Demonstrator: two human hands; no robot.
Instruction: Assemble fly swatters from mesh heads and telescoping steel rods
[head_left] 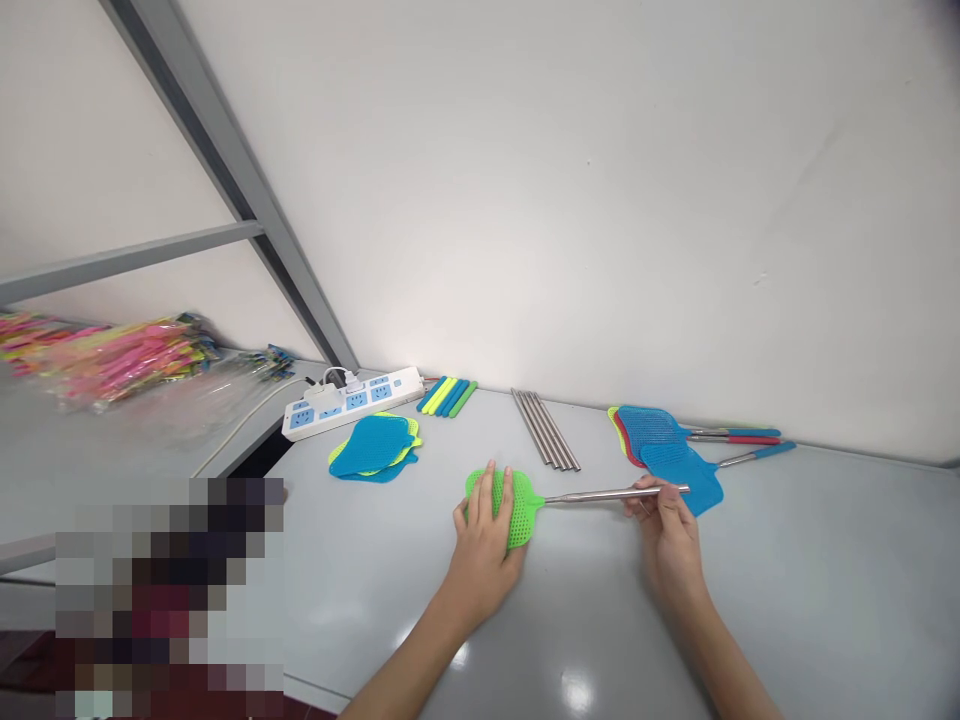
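Observation:
My left hand (pixel 484 550) holds a green perforated fly swatter head (pixel 525 512), its fingers laid across the mesh. From the head's neck a silvery metal rod (pixel 592 496) runs out to the right. Near the rod's far end, my right hand (pixel 673 545) pinches it between thumb and fingers; the bare metal tip shows beyond them. Behind lie several loose metal rods (pixel 544 430), side by side. Blue and yellow swatter heads (pixel 375 445) are piled at the left, close to a row of blue, yellow and green handle grips (pixel 448 396).
Fly swatters with coloured grips (pixel 652 428) lie overlapping at the right by the wall. A white power strip (pixel 352 403) with plugs stands at the back left. Plastic-wrapped colourful items (pixel 142 355) rest on the left table (pixel 45 480). A pixelated area covers the lower left.

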